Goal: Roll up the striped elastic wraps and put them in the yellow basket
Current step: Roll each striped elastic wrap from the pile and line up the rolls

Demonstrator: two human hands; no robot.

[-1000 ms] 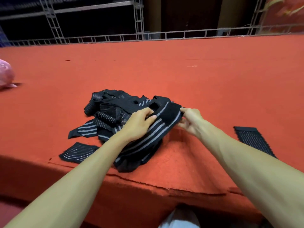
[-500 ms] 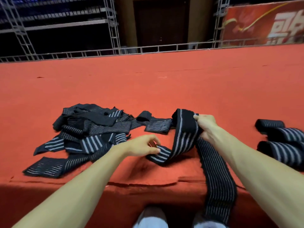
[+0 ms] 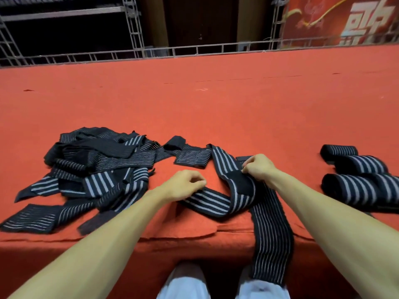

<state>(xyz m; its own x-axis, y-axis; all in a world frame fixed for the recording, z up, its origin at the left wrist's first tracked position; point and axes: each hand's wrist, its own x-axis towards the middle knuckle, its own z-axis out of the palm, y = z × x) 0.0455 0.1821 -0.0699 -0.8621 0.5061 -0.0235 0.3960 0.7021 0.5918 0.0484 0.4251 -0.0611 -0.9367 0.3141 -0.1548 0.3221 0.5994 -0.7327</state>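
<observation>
One long black wrap with grey stripes (image 3: 218, 201) lies looped across the red carpet in front of me, and its tail (image 3: 272, 240) hangs over the front edge. My right hand (image 3: 259, 167) grips the wrap at the loop's top, fingers curled round the fabric. My left hand (image 3: 185, 184) has its fingers curled at the near left end of the same wrap; whether it pinches the fabric is unclear. A loose pile of unrolled striped wraps (image 3: 90, 169) lies to the left. The yellow basket is not in view.
Three rolled striped wraps (image 3: 362, 180) lie together on the carpet at the right. The red carpeted platform (image 3: 216, 108) stretches far back to a metal truss rail (image 3: 194, 50). Its front edge drops off just before my knees (image 3: 185, 283).
The wrap came out of the pile and was drawn to the right, its tail now over the edge. My right hand lowered with the loop. The view shifted right, revealing the rolled wraps.
</observation>
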